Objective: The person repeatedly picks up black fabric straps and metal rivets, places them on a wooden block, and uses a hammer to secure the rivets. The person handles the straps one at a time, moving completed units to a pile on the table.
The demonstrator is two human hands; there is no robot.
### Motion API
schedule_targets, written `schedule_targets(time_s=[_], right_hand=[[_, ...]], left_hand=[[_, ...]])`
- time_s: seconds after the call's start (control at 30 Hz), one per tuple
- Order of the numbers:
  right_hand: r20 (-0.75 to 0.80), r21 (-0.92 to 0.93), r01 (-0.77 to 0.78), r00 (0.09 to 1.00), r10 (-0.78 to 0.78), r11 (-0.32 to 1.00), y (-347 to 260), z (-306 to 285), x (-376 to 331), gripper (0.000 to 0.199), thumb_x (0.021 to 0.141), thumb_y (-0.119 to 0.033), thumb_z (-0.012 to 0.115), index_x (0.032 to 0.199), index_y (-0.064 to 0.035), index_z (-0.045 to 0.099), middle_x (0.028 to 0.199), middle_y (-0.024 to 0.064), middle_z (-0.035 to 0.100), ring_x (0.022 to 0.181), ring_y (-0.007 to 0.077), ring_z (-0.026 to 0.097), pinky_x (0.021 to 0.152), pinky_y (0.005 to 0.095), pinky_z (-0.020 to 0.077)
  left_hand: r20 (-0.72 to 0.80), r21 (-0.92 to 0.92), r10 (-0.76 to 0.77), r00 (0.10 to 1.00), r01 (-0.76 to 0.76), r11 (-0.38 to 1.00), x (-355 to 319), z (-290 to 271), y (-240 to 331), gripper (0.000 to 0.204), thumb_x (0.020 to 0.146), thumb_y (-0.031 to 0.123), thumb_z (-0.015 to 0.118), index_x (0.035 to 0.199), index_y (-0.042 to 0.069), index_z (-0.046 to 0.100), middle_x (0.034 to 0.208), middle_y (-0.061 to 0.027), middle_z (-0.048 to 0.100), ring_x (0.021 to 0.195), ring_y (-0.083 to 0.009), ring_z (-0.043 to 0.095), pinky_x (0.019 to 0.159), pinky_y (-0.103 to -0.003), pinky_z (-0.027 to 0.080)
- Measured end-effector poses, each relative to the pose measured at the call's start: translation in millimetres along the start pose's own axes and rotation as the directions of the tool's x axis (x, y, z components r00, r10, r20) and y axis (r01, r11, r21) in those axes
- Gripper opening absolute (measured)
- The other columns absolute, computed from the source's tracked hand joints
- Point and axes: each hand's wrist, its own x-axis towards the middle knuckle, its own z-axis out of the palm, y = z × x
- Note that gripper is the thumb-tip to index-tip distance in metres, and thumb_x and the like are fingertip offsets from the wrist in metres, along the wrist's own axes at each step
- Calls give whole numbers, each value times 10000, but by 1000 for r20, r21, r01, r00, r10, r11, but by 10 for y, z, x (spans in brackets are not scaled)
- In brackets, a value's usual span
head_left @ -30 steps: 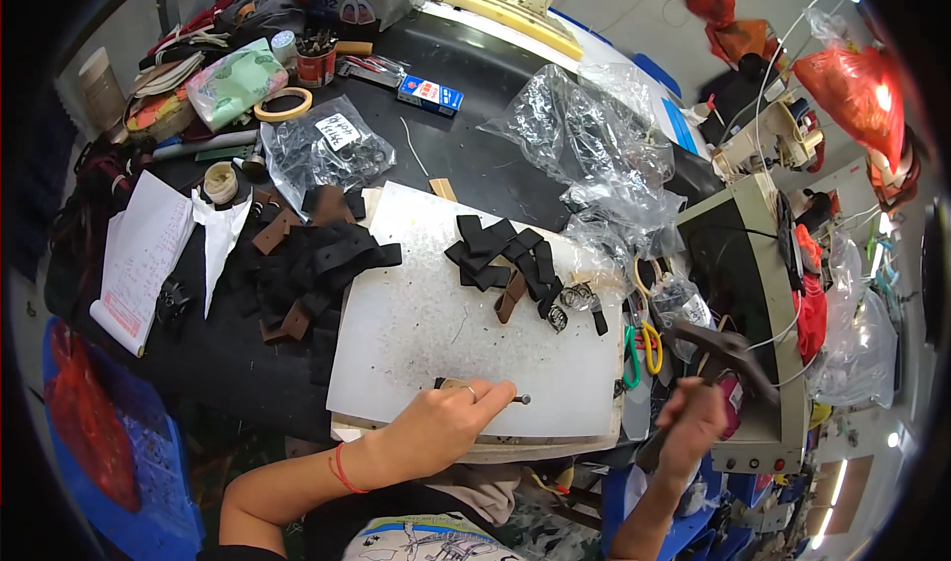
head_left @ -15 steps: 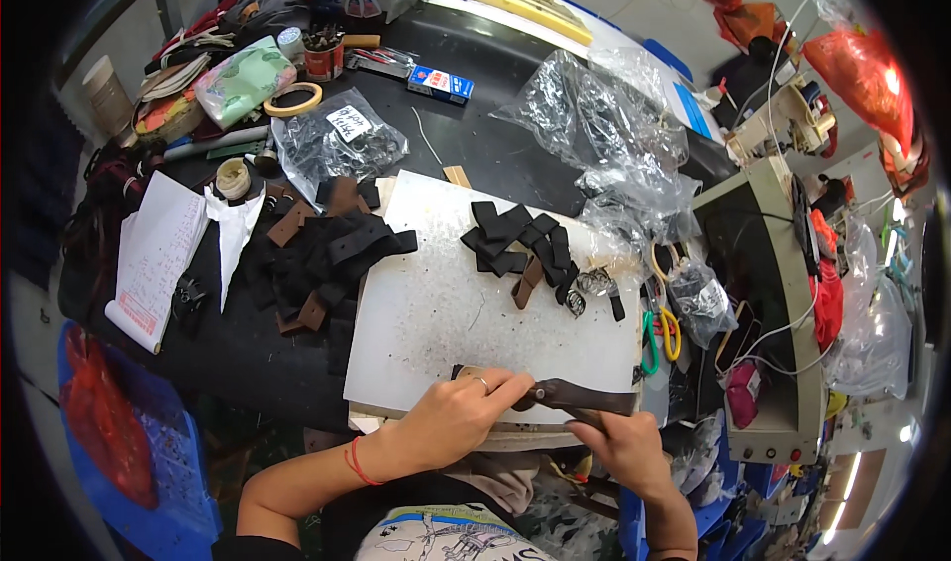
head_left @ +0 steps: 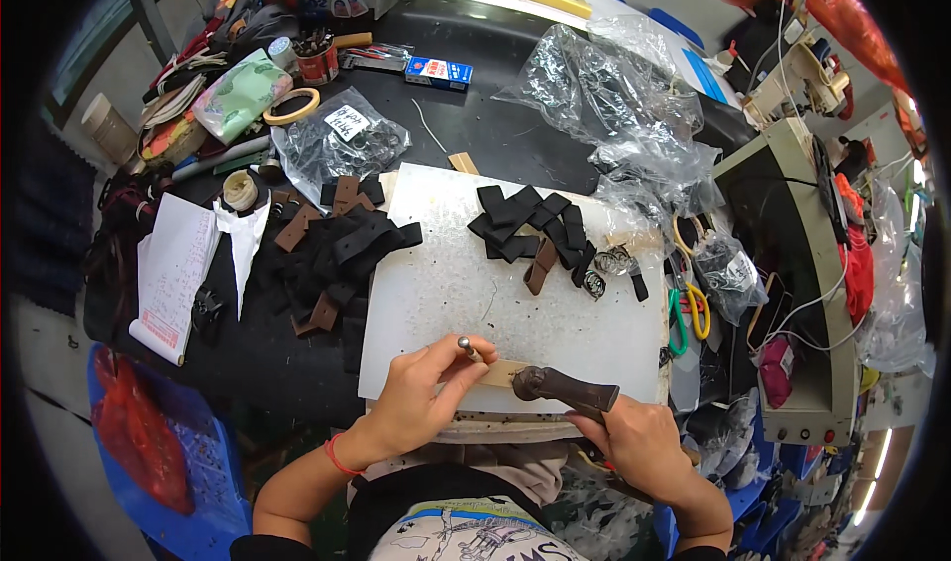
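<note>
My left hand pinches a thin metal punch upright on a tan strip at the near edge of the white cutting board. My right hand grips the handle of a dark hammer, whose head lies close beside the punch. A heap of black and brown leather straps rests at the board's far right. A larger heap of black and brown straps lies on the black table left of the board.
Clear plastic bags crowd the far right. A bag of small parts, a tape roll, a blue box and a white paper pad sit around. Scissors with green and yellow handles lie right of the board.
My right hand came in from the lower right with the hammer and brought its head beside the punch. My left hand stayed at the board's near edge, now holding the punch upright.
</note>
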Motion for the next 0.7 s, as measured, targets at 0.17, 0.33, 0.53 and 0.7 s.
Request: schedule_targets(time_s=[0.17, 0.33, 0.53, 0.7], right_hand=[[9, -1, -11, 1000, 11, 1000, 9, -2, -5, 411, 905, -369, 679, 759, -46, 470, 565, 113, 569, 453, 321, 576, 410, 412, 440], [12, 18, -21, 1000, 21, 1000, 16, 6, -19, 414, 900, -360, 688, 756, -45, 461, 575, 121, 571, 473, 340, 579, 431, 419, 449], [-166, 29, 135, 978, -128, 990, 157, -181, -12, 368, 893, -342, 702, 857, -12, 545, 596, 126, 573, 450, 300, 555, 421, 374, 441], [-510, 786, 362, 838, 193, 501, 62, -432, -23, 340, 947, -341, 612, 842, -18, 627, 627, 90, 576, 487, 199, 559, 421, 292, 435]], left_hand=[[-1, 63, 4, 1000, -4, 998, 0, -15, -49, 181, 940, -38, 562, 1115, -11, 601, 1008, -132, 707, 919, -176, 695, 793, -302, 565], [-11, 230, 172, 985, -165, 959, -28, 50, -123, 203, 915, -37, 585, 1109, 23, 595, 987, -137, 688, 873, -253, 710, 744, -318, 569], [112, 466, 306, 945, -322, 824, -71, 98, -44, 397, 779, -84, 564, 1158, 37, 566, 1026, -130, 627, 715, -297, 673, 578, -369, 548], [132, 493, 319, 939, -341, 801, -59, 135, -38, 441, 743, -67, 571, 1171, 41, 567, 1019, -131, 618, 687, -284, 668, 555, -362, 542]])
